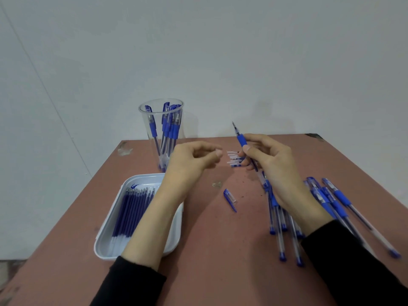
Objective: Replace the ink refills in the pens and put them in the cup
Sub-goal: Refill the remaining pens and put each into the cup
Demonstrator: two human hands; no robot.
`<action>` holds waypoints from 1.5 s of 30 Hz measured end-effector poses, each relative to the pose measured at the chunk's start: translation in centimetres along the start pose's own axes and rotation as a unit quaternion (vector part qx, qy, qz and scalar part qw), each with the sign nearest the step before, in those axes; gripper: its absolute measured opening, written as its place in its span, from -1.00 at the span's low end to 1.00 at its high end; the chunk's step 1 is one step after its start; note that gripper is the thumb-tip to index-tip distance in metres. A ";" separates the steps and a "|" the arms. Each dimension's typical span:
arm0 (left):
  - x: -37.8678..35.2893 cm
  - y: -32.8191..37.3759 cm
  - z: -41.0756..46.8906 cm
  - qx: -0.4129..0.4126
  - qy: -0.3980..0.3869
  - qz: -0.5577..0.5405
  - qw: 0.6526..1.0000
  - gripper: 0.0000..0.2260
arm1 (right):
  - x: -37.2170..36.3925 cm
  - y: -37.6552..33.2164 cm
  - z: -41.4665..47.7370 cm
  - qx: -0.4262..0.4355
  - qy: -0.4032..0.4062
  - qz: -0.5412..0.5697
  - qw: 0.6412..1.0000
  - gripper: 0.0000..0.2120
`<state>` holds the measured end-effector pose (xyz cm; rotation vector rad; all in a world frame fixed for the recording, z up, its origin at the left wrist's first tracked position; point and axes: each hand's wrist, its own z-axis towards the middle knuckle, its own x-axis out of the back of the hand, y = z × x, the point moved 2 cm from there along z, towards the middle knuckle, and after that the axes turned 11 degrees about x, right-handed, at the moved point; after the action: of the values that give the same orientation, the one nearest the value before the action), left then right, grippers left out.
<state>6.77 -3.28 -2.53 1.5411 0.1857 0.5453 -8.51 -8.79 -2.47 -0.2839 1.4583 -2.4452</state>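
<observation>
Blue-gripped pen [241,139] is in the right hand [273,166], fingers [258,139] curled around its barrel, tip pointing far; the left hand [189,162] hovers beside it, fingers loosely curled on nothing; the clear cup [161,129] stands far left on the bench [209,250]; refills [132,208] lie in the white tray [103,244] near left; a cap [229,198] lies between.

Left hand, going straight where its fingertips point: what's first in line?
Probably the right hand, which grips a pen: the left hand points across at its fingers. The small white pieces lie in the gap between, but seem lower, on the table; depth is unclear.
</observation>
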 end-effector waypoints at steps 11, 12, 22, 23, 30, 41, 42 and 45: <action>0.4 0.5 -0.3 0.065 -0.062 -0.290 0.953 -0.86 | -0.3 0.4 0.1 0.049 -0.051 -0.082 0.994 -0.72; 0.4 0.4 -0.3 0.067 -0.065 -0.295 0.951 -0.86 | -0.2 0.5 0.1 0.052 -0.053 -0.090 0.993 -0.71; 0.0 0.0 -0.1 0.047 -0.041 -0.177 0.982 -0.91 | -0.3 0.9 -0.2 0.137 -0.045 -0.199 0.969 -0.71; -0.1 -0.1 -0.1 0.047 -0.038 -0.167 0.984 -0.91 | -0.4 0.9 -0.3 0.152 -0.045 -0.215 0.964 -0.72; -0.2 -0.2 0.0 0.052 -0.059 -0.190 0.979 -0.93 | -0.3 0.9 -0.2 0.132 -0.032 -0.206 0.969 -0.85; -0.4 -0.1 -0.1 0.042 -0.073 -0.222 0.971 -0.93 | -0.2 0.9 -0.3 0.083 -0.097 -0.163 0.978 -0.85; -0.3 -0.1 -0.1 0.038 -0.065 -0.225 0.972 -0.93 | -0.3 0.9 -0.3 0.079 -0.100 -0.163 0.978 -0.81; -0.2 -0.1 0.0 0.032 -0.049 -0.228 0.972 -0.93 | -0.3 1.1 -0.2 0.083 -0.097 -0.177 0.976 -0.84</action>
<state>6.59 -3.34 -2.70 1.5204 0.4718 0.0992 -8.12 -9.04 -3.51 -0.7829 1.1976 -2.6990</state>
